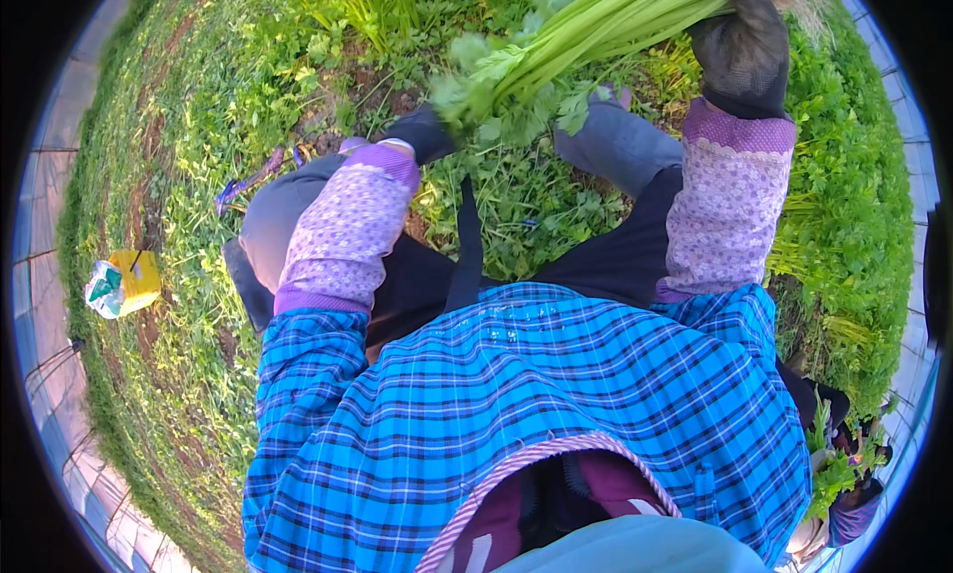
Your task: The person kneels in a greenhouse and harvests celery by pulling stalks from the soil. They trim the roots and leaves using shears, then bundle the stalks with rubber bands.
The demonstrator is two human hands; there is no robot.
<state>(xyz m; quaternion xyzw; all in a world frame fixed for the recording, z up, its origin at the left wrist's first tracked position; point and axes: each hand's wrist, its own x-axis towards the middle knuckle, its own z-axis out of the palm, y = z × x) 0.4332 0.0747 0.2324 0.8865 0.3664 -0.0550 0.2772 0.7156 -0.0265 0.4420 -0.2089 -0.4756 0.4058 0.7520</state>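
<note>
A thick bunch of celery (618, 33) with long pale green stalks is held in my gloved right hand (744, 52), close to its root end. The pale, stringy roots (800, 0) stick out beyond that hand at the top right. Its leafy tops (484, 89) point left and down, and they look blurred. My left hand (424, 134), in a dark glove, is beside these leaves. Foliage and blur hide its fingers, so I cannot tell whether it touches them.
Standing celery (856, 201) grows along the right. Cut leaves (521, 223) litter the ground between my knees. Purple and blue strips (257, 178) lie by my left knee. A yellow container (140, 279) with a plastic bag sits far left. Other people (856, 513) are at lower right.
</note>
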